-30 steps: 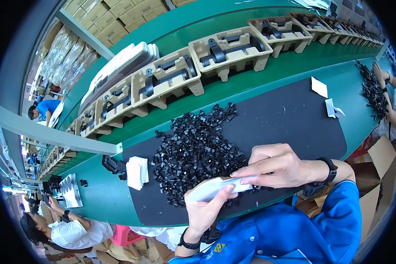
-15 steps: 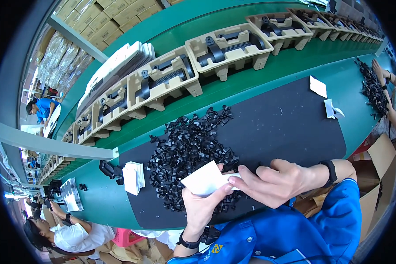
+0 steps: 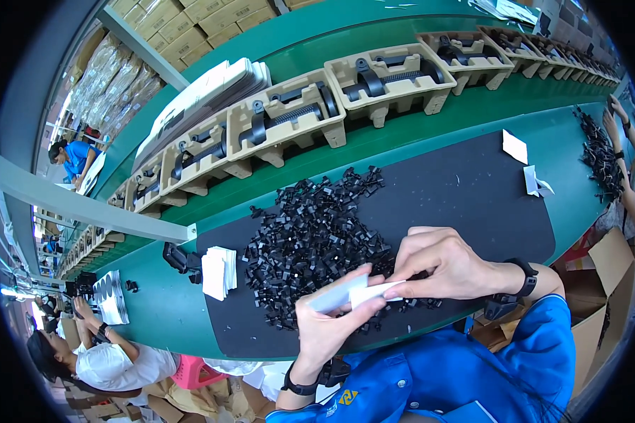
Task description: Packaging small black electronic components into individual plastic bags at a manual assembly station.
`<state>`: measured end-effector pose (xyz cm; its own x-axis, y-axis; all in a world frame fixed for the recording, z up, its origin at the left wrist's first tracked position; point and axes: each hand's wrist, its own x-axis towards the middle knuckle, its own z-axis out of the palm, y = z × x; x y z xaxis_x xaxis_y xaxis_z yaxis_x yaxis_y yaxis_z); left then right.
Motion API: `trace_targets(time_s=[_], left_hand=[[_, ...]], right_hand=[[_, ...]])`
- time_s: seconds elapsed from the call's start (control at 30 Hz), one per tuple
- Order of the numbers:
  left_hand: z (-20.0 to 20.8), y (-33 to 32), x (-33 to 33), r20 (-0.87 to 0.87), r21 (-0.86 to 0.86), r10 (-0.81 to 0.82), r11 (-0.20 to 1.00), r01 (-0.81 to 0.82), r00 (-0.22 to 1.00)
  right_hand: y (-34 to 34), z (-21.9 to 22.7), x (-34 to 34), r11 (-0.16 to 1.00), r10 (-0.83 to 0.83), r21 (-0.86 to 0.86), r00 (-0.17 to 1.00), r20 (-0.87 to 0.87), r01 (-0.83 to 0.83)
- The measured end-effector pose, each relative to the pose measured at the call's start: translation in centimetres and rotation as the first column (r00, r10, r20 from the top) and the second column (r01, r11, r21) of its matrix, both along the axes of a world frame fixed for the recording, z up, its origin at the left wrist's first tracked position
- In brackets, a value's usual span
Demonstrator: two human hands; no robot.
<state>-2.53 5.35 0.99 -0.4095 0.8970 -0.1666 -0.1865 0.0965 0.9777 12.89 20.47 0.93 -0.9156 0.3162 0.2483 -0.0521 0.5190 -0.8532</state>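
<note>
Smooth white paper (image 3: pixel 340 295), folded or layered, hard to tell which, held over the near side of a heap of small black plastic parts (image 3: pixel 317 240) on a dark rectangular mat (image 3: pixel 430 204) atop a green surface (image 3: pixel 166 310). Seemingly raised there for clear sight and two-sided support. To the heap's left, presumably for easy reach, a stack of white paper slips (image 3: pixel 220 273). Grasped between thumb and fingers of a half-curled left hand (image 3: pixel 324 328); pinched at its right end by the bent fingertips of a nearly closed right hand (image 3: pixel 444 264).
</note>
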Motion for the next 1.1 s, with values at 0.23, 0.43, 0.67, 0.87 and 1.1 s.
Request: trace_targets(time_s=[0.23, 0.43, 0.67, 0.87, 1.1], left_hand=[[-0.4, 2.3, 3.5, -0.211, -0.105, -0.067, 0.993, 0.045, 0.975], [0.7, 3.9, 3.3, -0.722, 0.016, -0.344, 0.859, 0.511, 0.6], [2.8, 7.9, 2.8, -0.135, -0.281, 0.255, 0.917, -0.284, 0.957], [2.7, 10.0, 1.2, -0.246, -0.237, 0.277, 0.912, -0.335, 0.929], [1.1, 10.8, -0.4, -0.234, -0.227, 0.349, 0.888, -0.4, 0.908]], right_hand=[[1.5, -0.4, 2.9, 0.994, -0.054, 0.09, 0.984, -0.168, 0.07], [5.1, 0.2, 5.8, 0.977, 0.181, -0.086, 0.971, -0.158, -0.196], [20.3, 5.2, 10.7, 0.883, -0.45, 0.071, 0.88, -0.15, 0.464], [44.0, 0.8, 18.8, -0.095, -0.815, 0.666, 0.326, -0.479, 0.74], [49.8, -2.6, 18.0, -0.061, -0.919, 0.807, 0.283, -0.275, 0.588]])
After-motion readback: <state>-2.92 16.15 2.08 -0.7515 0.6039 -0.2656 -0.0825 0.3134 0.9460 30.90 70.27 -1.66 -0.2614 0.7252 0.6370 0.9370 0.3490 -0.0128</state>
